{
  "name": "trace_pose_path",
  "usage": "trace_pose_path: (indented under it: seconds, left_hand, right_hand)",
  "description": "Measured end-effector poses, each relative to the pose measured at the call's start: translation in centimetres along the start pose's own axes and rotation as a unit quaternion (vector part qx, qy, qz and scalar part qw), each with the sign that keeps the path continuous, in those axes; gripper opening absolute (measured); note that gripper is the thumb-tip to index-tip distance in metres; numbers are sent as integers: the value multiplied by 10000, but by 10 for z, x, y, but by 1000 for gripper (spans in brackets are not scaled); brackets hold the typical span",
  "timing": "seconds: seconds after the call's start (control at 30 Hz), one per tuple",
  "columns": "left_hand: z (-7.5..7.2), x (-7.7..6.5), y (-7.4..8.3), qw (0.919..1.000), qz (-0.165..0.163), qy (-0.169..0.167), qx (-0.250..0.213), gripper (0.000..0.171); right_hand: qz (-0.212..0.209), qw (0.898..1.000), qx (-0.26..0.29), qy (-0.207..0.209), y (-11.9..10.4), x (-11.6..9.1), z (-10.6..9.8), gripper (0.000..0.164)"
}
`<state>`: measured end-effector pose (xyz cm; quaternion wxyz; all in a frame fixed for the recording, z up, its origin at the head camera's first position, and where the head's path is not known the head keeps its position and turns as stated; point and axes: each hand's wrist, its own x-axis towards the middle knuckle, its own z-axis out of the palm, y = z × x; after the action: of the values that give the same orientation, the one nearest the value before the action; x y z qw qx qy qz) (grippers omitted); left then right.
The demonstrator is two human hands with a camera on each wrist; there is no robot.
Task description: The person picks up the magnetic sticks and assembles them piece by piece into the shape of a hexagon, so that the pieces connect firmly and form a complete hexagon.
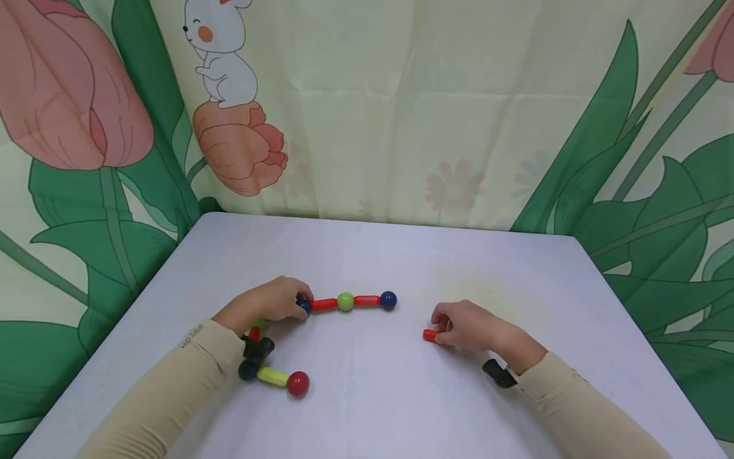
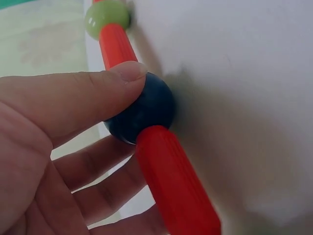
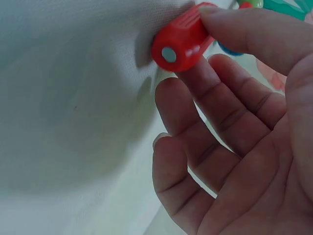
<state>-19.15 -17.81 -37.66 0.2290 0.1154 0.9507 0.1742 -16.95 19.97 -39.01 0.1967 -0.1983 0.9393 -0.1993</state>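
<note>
In the head view my left hand (image 1: pixel 275 299) pinches a dark blue ball (image 2: pixel 154 112) between thumb and fingers. From that ball a chain of magnetic pieces runs right: a red rod (image 1: pixel 324 305), a green ball (image 1: pixel 345 301), another red rod (image 1: pixel 367 300) and a dark blue end ball (image 1: pixel 388 300). A further red rod (image 2: pixel 178 181) leaves the held ball on its other side, as the left wrist view shows. Right of the chain, apart from it, my right hand (image 1: pixel 470 325) pinches a loose red rod (image 3: pixel 181 41) low over the table. A pale round magnet shows at its end.
Below the left wrist, a dark blue ball (image 1: pixel 248 370), a yellow-green rod (image 1: pixel 272 377) and a red ball (image 1: pixel 298 384) lie joined. The wrist and its camera (image 1: pixel 259 349) partly hide pieces there. Behind the white table (image 1: pixel 390 408) hangs a printed curtain (image 1: pixel 367 127).
</note>
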Motion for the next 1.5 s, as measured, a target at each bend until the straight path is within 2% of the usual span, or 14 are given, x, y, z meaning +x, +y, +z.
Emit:
trace_pose_path:
  seconds: [0.17,0.37,0.5,0.6,0.73,0.9,1.1,1.3,1.5]
  left_hand:
    - [-2,-5,-7,9998,-178,-34,27,35]
    - [-3,-13,-16,9997,-185,-125,32,34]
    - [-5,-21,-15,9984,-438,-328,-110,35]
    - [-8,-22,-11,9977,-531,-420,-30,37]
    - [-11,-16,-5,9987,-367,-280,211,40]
    - [-9,-3,3,9991,-322,-172,196,43]
    - [-3,9,6,9989,-282,-146,336,36]
    - [-1,10,6,9991,-251,-125,326,31]
    - [-1,10,7,9994,-186,-126,271,31]
  right_hand:
    - [-218,9997,-127,45,-2,6,2,16]
    - [-318,9992,-189,140,-3,17,2,14]
    - [-375,9989,-220,196,-4,25,1,14]
    - [-430,9986,-197,239,-6,32,-2,13]
    - [-466,9984,-160,293,-11,44,-6,11]
    - [-394,9985,-128,361,-22,65,-11,14]
    - [-275,9988,-105,398,-39,90,-14,18]
    - [-78,9992,-106,373,-51,111,-12,17]
    - [-113,9995,-119,271,-54,120,-9,15]
